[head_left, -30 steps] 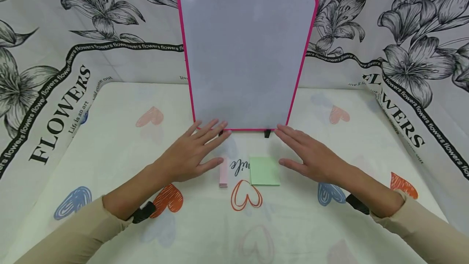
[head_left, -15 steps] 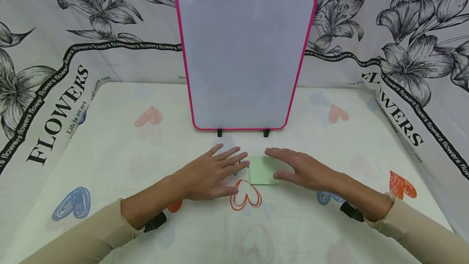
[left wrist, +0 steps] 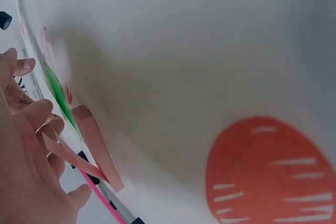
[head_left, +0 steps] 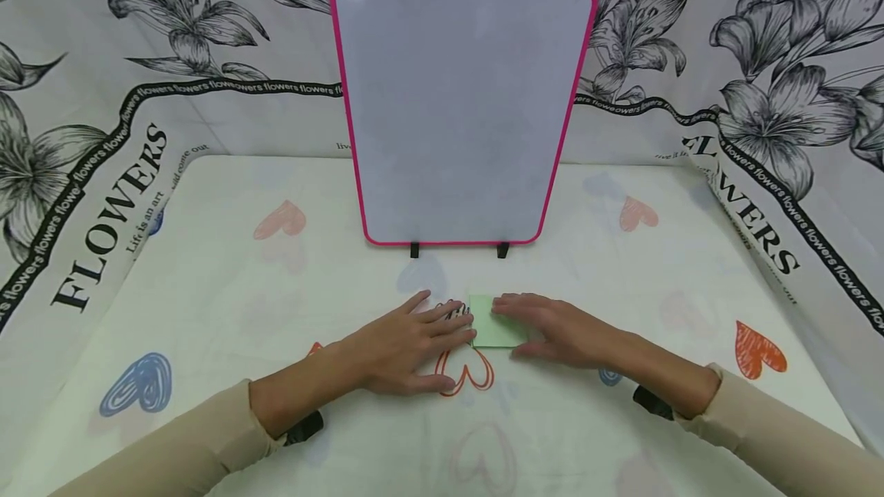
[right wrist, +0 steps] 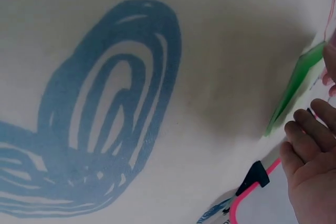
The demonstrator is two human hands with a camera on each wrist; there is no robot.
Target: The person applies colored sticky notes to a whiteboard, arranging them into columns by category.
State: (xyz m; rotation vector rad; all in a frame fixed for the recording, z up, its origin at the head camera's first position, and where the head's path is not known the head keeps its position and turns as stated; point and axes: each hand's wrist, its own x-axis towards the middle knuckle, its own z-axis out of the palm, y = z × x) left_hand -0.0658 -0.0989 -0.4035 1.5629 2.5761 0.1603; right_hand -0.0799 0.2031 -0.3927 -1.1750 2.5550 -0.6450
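Covering one pink sticky-note pad from the head view, the left hand has spread fingers; one pink strip bends up near them. The right hand has loose fingers over the right side of one green sticky-note pad. One whiteboard stands on two black feet, its bottom edge well apart from the fingertips. Surface stretches wide on both sides.

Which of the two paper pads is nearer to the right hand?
The green pad, partly covered by the right hand in the head view; the left hand hides the pink pad there.
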